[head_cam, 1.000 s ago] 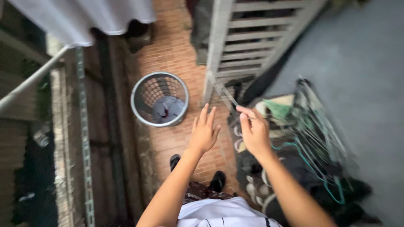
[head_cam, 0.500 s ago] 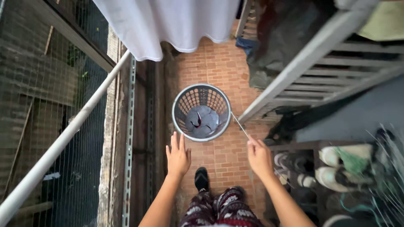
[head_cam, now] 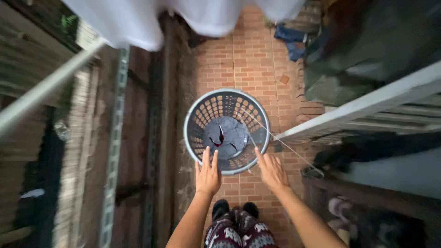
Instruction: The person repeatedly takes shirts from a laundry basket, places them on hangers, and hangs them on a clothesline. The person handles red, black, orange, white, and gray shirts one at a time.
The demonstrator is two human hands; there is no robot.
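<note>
The round grey laundry basket [head_cam: 227, 131] sits on the brick floor [head_cam: 250, 59] at the centre of the frame, just beyond your fingertips. A dark grey garment [head_cam: 225, 136] with a touch of red lies crumpled at its bottom; otherwise the basket looks nearly empty.

Your left hand [head_cam: 207, 173] is flat and open, fingers straight and together, hovering over the near rim with nothing in it. Your right hand [head_cam: 272, 171] is also over the rim at the lower right, its grip closed on a thin wire hanger [head_cam: 280, 140] that runs up across the basket mouth and out to the right; exactly how the fingers pinch it is hard to make out.

Judging by this, the garment has not yet been lifted out.

Outward from there: white cloth [head_cam: 183, 16] hangs along the top edge, a pale rail [head_cam: 46, 89] crosses the upper left, and a white slatted gate [head_cam: 367, 110] cuts in from the right. The left side is blurred, and the lower right corner is too dark to read.
</note>
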